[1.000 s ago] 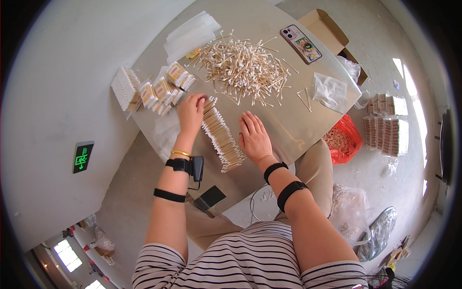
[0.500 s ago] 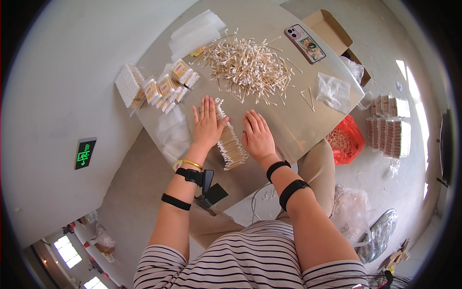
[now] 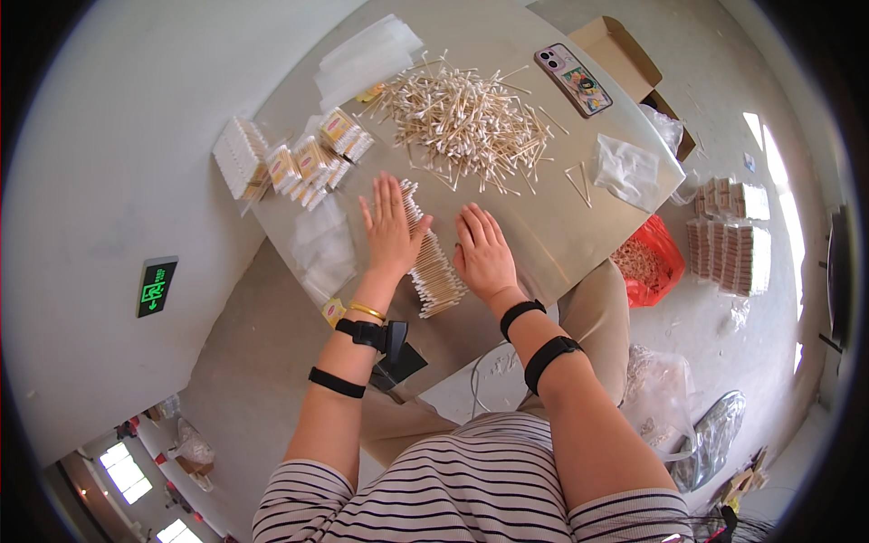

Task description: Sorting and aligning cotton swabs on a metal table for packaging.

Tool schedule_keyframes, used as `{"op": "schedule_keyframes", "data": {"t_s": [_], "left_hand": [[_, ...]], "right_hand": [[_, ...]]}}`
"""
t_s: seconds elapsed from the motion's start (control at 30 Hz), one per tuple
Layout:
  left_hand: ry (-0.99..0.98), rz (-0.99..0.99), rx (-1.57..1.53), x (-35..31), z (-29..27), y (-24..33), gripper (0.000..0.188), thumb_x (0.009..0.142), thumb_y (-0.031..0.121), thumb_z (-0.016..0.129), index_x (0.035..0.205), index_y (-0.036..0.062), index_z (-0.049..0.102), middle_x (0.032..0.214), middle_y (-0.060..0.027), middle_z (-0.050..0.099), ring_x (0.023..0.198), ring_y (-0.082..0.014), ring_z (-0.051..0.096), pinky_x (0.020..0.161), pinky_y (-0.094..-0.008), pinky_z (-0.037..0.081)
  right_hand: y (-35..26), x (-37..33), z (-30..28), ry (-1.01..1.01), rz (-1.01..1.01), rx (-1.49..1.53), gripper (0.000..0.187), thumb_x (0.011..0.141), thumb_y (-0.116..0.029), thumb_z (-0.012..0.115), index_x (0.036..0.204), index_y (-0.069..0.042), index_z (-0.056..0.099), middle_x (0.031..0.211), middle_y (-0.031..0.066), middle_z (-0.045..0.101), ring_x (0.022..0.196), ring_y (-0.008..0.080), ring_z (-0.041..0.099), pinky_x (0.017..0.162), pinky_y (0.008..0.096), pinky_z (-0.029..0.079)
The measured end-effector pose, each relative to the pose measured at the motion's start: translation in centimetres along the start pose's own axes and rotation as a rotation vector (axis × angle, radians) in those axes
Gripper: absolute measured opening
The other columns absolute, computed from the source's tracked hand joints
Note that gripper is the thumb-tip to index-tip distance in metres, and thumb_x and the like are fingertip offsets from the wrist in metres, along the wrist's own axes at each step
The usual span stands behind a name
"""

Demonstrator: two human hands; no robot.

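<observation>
A long row of cotton swabs (image 3: 436, 273) lies side by side on the metal table (image 3: 570, 199), running from between my hands toward the near edge. My left hand (image 3: 390, 231) is flat along the row's left side, its fingers stretched away from me and its thumb reaching over the swabs. To the right of the row, my right hand (image 3: 486, 258) rests palm down with its fingers extended and holds nothing. Beyond both hands spreads a loose heap of cotton swabs (image 3: 471, 127).
Filled swab packs (image 3: 312, 165) stand at the left, with clear bags (image 3: 321, 249) nearer me. More plastic bags (image 3: 371, 56) lie at the back. A phone (image 3: 573, 81) is at the far right. On the floor are a red bag (image 3: 668, 270) and stacked packs (image 3: 730, 253).
My left hand has slid slightly away from me along the row, and its forearm has shifted a little to the right. My right hand stays almost in place.
</observation>
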State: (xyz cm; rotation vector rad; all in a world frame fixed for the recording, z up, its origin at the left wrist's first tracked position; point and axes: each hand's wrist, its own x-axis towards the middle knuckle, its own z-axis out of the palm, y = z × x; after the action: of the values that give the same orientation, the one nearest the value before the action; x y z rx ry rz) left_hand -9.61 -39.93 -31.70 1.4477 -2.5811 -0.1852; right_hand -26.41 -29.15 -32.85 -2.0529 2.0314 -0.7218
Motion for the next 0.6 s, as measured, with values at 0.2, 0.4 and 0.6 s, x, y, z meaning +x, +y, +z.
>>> {"op": "schedule_keyframes", "data": {"t_s": [0.2, 0.4, 0.6], "left_hand": [[0.227, -0.266, -0.607, -1.6, 0.3, -2.2, 0.083, 0.104, 0.051, 0.039, 0.156, -0.0053, 0.008, 0.163, -0.0259, 0.012, 0.153, -0.0355, 0.010, 0.124, -0.0456, 0.007], [0.351, -0.339, -1.139, -2.2, 0.4, -1.2, 0.085, 0.104, 0.054, 0.038, 0.157, -0.0031, 0.004, 0.163, -0.0257, 0.014, 0.152, -0.0319, 0.015, 0.123, -0.0395, 0.014], [0.351, -0.321, -1.036, -0.7, -1.0, -1.0, 0.089, 0.102, 0.058, 0.038, 0.157, -0.0035, 0.005, 0.163, -0.0264, 0.013, 0.152, -0.0341, 0.016, 0.123, -0.0393, 0.015]], "right_hand": [[0.1, 0.2, -0.2, 0.012, -0.009, 0.016, 0.048, 0.088, -0.018, 0.055, 0.132, 0.000, 0.054, 0.142, 0.0135, 0.050, 0.139, 0.0281, 0.041, 0.119, 0.0428, 0.031], [-1.3, 2.3, -1.4, 0.042, 0.210, 0.612, 0.038, 0.091, -0.006, 0.051, 0.128, -0.001, 0.054, 0.134, 0.0186, 0.052, 0.129, 0.0365, 0.048, 0.109, 0.0435, 0.039], [-2.2, 9.9, 1.6, 0.067, 0.028, 0.874, 0.039, 0.094, -0.003, 0.046, 0.133, -0.001, 0.049, 0.132, 0.0219, 0.052, 0.125, 0.0416, 0.049, 0.106, 0.0425, 0.040]]}}
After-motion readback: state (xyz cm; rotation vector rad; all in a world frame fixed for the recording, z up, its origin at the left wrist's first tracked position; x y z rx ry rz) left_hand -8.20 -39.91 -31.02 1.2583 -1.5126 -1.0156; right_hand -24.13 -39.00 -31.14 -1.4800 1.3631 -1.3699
